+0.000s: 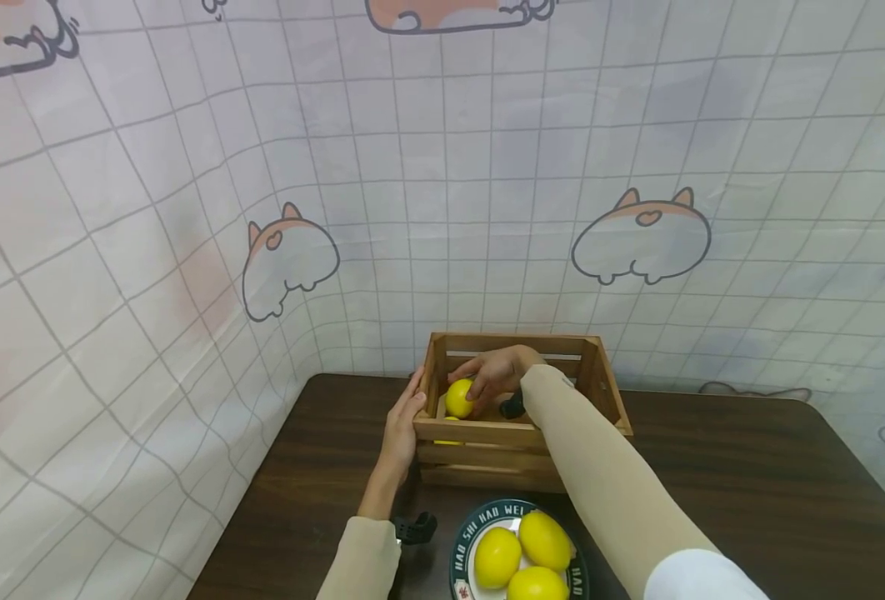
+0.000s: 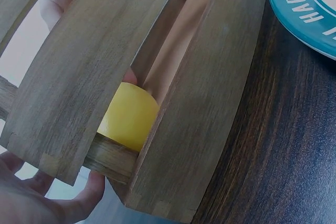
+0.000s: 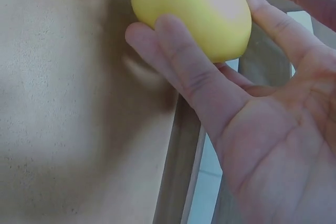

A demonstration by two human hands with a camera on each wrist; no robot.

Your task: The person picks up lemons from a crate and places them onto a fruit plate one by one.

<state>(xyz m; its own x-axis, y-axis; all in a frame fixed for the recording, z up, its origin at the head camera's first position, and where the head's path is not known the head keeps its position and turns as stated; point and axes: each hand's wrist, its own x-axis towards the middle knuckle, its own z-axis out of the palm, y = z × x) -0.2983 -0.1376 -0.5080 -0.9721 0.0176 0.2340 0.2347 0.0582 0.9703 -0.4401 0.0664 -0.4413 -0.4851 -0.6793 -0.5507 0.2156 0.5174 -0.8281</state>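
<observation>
A slatted wooden crate (image 1: 487, 433) stands on the table, my left hand (image 1: 401, 433) resting along its left end with fingers extended. From the left wrist, that hand's fingers (image 2: 86, 200) touch the crate's end slats. Inside the crate, my right hand (image 1: 497, 372) holds a yellow lemon (image 1: 459, 398) near the left end. Fingers curve round this lemon (image 3: 194, 11) in the right wrist view, above the crate's floor (image 3: 68, 114). Another lemon (image 2: 128, 116) shows through the gap between the front slats, low in the left corner.
A green-rimmed plate (image 1: 459, 546) bearing three lemons (image 1: 497, 557) sits in front of the crate, partly cut off by the frame's lower edge. The dark wooden table (image 1: 720, 467) reaches back to a grid-patterned cloth (image 1: 472, 208) hanging behind and at the left.
</observation>
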